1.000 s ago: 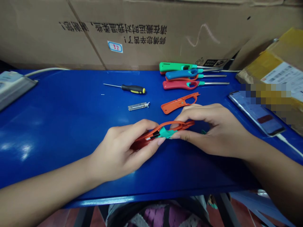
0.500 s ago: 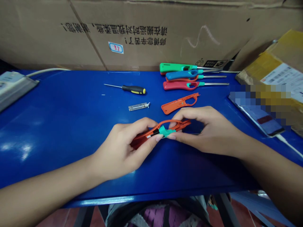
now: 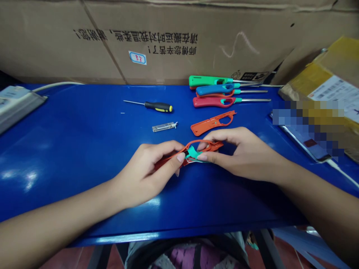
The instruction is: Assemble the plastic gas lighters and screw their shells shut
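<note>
From my feed, my left hand (image 3: 143, 173) is curled closed around the narrow end of an orange plastic lighter shell (image 3: 203, 146), with the thumb pressed on top and the fingers wrapped underneath. My right hand (image 3: 238, 153) pinches the shell's looped end between thumb and fingers, its fingertips (image 3: 202, 157) pressing against a teal plastic trigger piece (image 3: 193, 152) seated in the loop. The two hands are close together, and I hold the shell just above a glossy blue table (image 3: 70, 149), near its middle. Just beyond my right hand, a second orange plastic lighter half-shell (image 3: 212, 123) lies flat and apart from the grip. Farther toward the far edge, a green long-nosed plastic lighter (image 3: 209, 81), a blue long-nosed plastic lighter (image 3: 214, 89) and a red long-nosed plastic lighter (image 3: 213, 101) lie side by side, with their metal nozzles pointing right. To the left of these are a black-and-yellow-handled screwdriver (image 3: 158, 107) and a slim metal lighter part (image 3: 164, 127). A grey power strip (image 3: 19, 104) sits at the far left, a smartphone (image 3: 308, 145) lies partly pixelated on the right, and a large cardboard box (image 3: 157, 45) stands along the far edge.
</note>
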Demonstrator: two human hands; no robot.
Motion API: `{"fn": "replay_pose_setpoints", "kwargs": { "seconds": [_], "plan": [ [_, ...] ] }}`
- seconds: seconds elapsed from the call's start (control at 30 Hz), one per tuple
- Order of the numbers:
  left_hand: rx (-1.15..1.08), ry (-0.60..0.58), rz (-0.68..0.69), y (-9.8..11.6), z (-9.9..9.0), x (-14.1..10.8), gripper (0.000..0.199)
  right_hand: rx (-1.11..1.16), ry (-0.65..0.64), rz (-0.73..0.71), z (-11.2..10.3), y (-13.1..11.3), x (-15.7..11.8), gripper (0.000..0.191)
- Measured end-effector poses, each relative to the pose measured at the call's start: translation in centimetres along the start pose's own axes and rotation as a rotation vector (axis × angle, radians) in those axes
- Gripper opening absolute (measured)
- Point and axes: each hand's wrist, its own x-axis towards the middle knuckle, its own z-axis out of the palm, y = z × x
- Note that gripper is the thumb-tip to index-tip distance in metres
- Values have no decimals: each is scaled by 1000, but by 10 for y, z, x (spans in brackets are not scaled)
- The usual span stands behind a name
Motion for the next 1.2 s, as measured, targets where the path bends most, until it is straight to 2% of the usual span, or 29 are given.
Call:
{"fn": "replay_pose_setpoints", "kwargs": {
  "seconds": [0.1,0.33,0.43,0.53,0.63,0.7,0.77,1.03,1.2],
  "plan": [
    [-84,-40,-59,-2,-1,2,22,-5,-5,-6,-1,3,0,16],
    [-167,-25,-165,1,1,6,26,-68,12,23,3,5,0,23],
    [-221,-28,-259,5,0,8,32,-73,48,3,3,7,2,31],
    [-310,-38,-344,5,-3,10,36,-99,66,26,-6,8,2,40],
    [-357,1,-366,4,-6,12,33,-169,-64,75,-21,8,0,33],
    [-333,21,-365,3,-7,13,35,-248,-187,60,-29,7,-2,27],
    [-289,15,-372,4,-8,13,41,-312,-236,22,-34,6,-3,23],
    [-228,-44,-380,-1,-9,12,37,-287,-122,-27,-36,10,-1,25],
    [-202,-78,-397,0,-10,11,39,-257,-114,29,-36,14,-1,24]
  ]
}}
